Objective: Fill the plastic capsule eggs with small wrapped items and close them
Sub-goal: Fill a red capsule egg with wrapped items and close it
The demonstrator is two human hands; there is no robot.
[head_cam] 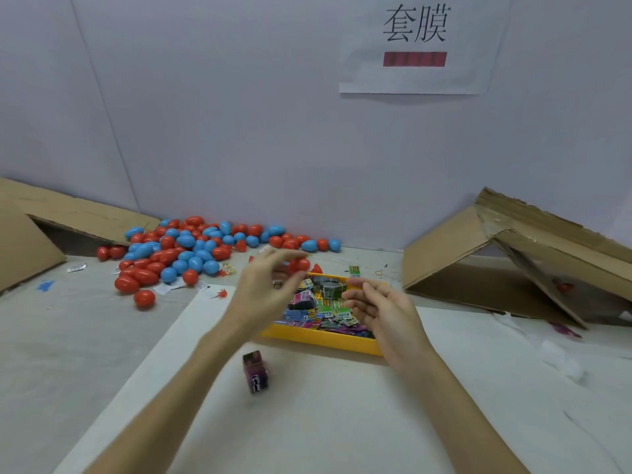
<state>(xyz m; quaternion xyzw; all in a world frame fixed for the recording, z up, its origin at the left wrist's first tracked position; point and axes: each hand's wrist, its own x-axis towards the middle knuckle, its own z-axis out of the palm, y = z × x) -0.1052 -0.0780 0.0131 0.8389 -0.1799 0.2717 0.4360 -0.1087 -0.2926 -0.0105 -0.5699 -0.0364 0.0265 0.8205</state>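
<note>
A yellow tray [321, 339] of several small colourful wrapped items [328, 307] sits mid-table. My left hand [268, 285] hovers over its far left corner, blurred, with fingers stretched out. A red egg [300, 265] shows between fingertips and thumb; I cannot tell if they touch it. A red egg half [317, 269] lies just behind the tray. My right hand [379, 311] hangs over the tray's right side, fingers loosely curled, holding nothing. One purple wrapped item [255, 371] lies on the white sheet [325, 415] in front of the tray.
A pile of several red and blue closed eggs [181, 249] lies at the back left against the wall. Flattened cardboard [30, 241] leans at far left and a cardboard box [513, 265] at right. Scraps of wrapper litter the table.
</note>
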